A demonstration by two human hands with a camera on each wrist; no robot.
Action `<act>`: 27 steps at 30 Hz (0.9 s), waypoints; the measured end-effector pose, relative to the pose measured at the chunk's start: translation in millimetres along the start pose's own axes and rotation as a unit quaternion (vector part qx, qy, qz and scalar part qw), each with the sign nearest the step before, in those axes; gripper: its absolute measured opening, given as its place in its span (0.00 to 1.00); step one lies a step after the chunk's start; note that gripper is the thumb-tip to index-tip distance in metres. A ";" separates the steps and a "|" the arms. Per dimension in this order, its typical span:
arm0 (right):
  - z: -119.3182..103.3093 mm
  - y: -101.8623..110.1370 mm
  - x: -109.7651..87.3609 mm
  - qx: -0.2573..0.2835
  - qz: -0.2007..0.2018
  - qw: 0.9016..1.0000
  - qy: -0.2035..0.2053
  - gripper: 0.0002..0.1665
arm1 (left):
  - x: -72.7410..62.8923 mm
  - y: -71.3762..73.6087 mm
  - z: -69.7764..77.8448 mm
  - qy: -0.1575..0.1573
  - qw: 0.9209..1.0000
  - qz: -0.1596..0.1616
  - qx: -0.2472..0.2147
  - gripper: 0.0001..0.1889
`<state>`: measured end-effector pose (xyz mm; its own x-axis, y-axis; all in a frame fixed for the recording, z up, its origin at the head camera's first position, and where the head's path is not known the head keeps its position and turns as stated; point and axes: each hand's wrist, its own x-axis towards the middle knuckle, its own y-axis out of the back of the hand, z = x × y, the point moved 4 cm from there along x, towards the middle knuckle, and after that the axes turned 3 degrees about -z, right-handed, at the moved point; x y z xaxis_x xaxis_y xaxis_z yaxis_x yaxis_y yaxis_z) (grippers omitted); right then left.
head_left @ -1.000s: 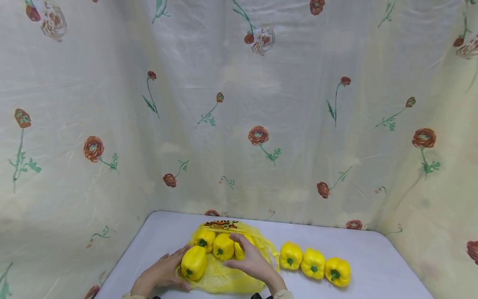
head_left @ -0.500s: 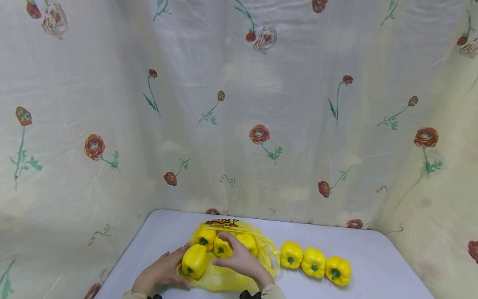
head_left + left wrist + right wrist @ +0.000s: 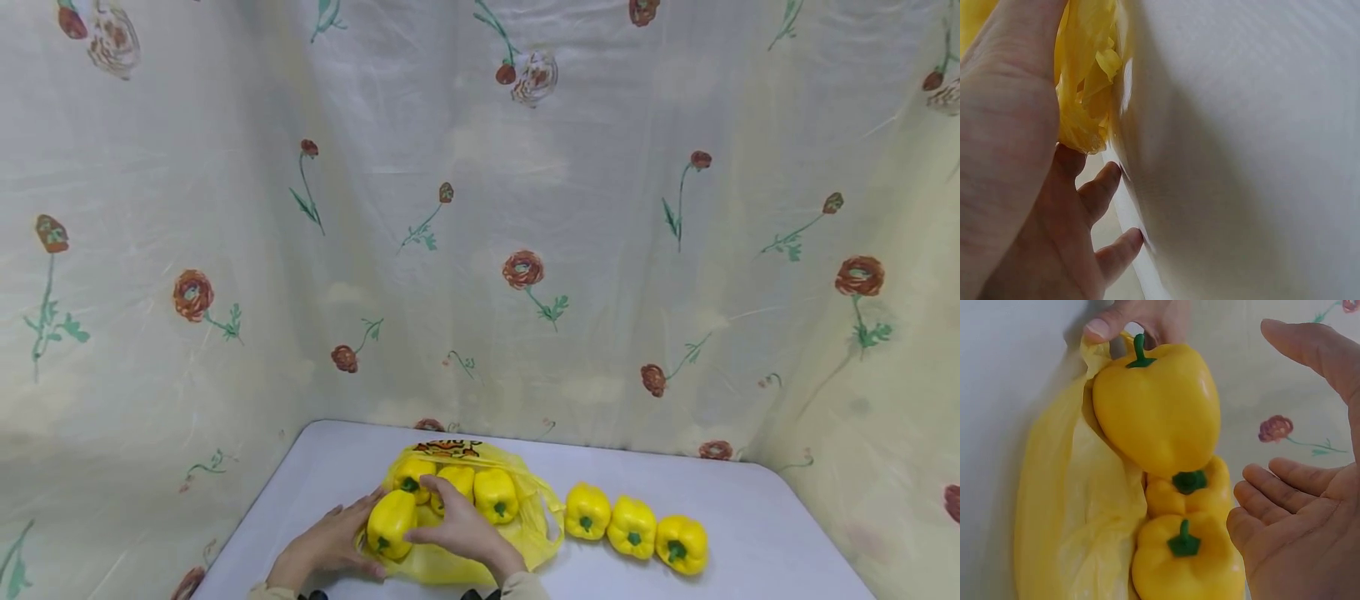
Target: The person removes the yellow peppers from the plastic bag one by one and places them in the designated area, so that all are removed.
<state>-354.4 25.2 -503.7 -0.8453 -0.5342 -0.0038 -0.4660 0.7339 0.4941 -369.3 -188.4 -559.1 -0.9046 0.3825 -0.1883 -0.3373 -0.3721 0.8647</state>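
Note:
On a yellow plastic bag [image 3: 442,567] lie several yellow bell peppers. The front-left bell pepper [image 3: 392,525] stands between my two hands. My left hand [image 3: 330,542] is spread along the bag's left edge beside this pepper; its thumb touches the bag in the right wrist view, and its fingers [image 3: 1116,256] look spread in the left wrist view. With thumb and fingers apart, my right hand [image 3: 459,525] hovers just right of the pepper, holding nothing. Behind sit a back-left pepper [image 3: 414,477], a middle pepper [image 3: 459,479] partly hidden by my right hand, and a right pepper [image 3: 496,496].
Three more bell peppers [image 3: 631,527] stand in a row on the white table [image 3: 735,517], right of the bag's handle loop. A flower-patterned curtain [image 3: 480,250] surrounds the table at the back and sides.
My right hand has moved left across the bag, toward the front-left pepper. The right pepper has come into full view, while the middle one is now partly covered. My left hand has stayed put.

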 end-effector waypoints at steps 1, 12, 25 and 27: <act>0.6 -1.6 1.4 0.000 -0.001 1.000 -0.001 0.51 | 0.0 -0.4 -0.1 -0.001 1.000 -0.001 0.000 0.65; 1.1 -13.6 9.7 -0.012 -0.002 1.000 -0.003 0.52 | 0.1 -1.0 -0.3 -0.009 1.000 -0.001 -0.005 0.64; 12.4 -31.2 17.4 0.002 0.022 1.000 -0.014 0.53 | 1.9 -1.2 -1.5 0.011 1.000 -0.010 -0.007 0.63; 15.5 -33.7 18.8 0.007 0.023 1.000 -0.017 0.52 | 0.9 -0.6 -1.2 0.011 1.000 -0.010 -0.006 0.63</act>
<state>-358.7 -3.1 -533.9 -0.8741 -0.4856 -0.0119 -0.4305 0.7632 0.4818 -370.3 -188.8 -560.4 -0.9031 0.3709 -0.2164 -0.3587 -0.3743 0.8552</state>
